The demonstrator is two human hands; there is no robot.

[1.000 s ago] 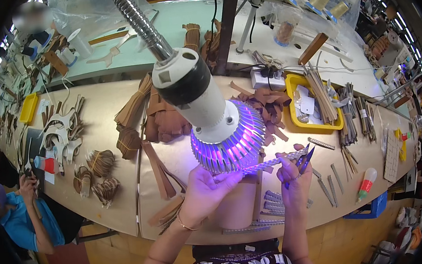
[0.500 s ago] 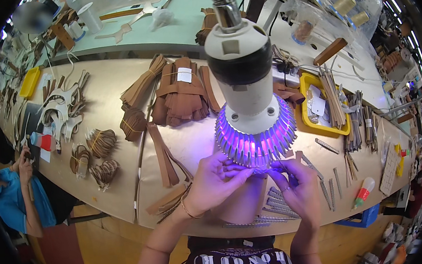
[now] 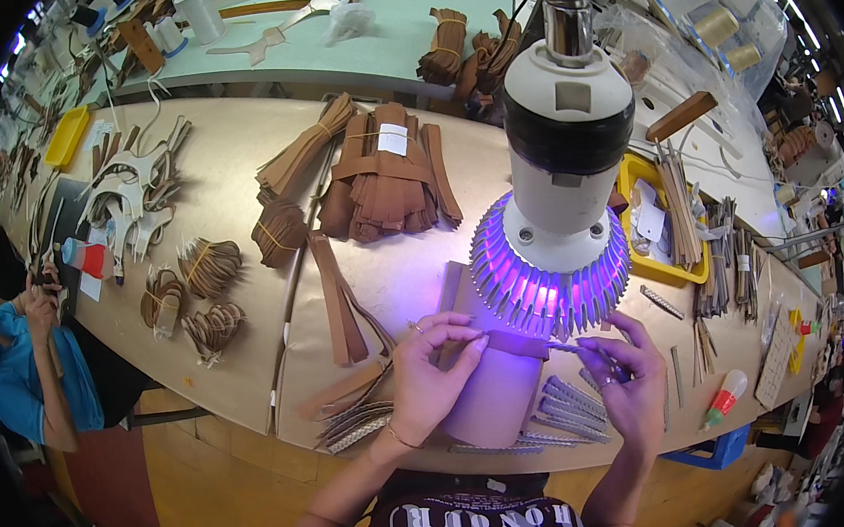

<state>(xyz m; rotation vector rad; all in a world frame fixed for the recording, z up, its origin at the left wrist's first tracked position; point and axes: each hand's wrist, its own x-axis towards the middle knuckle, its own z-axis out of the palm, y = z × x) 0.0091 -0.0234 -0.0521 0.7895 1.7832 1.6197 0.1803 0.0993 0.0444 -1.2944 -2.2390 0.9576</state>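
Note:
Under a lamp glowing purple, my left hand pinches one end of a short brown leather strip between thumb and fingers. The strip lies across the top of a tan rounded block. My right hand is closed on a thin grey strip, whose far tip meets the leather's right end. Whether the two are joined I cannot tell. Several grey braided strips lie on the table beside the block, and more braided strips lie left of my left wrist.
Leather bundles lie behind my left hand, with long brown strips in front. At the right are a yellow tray and a red-and-white bottle. Coiled bundles lie further left. A person in a blue shirt works at far left.
The view has shifted, so the lamp appears further right. My hands have moved apart; the leather strip now shows between them, and the thin grey strip shows in my right fingers.

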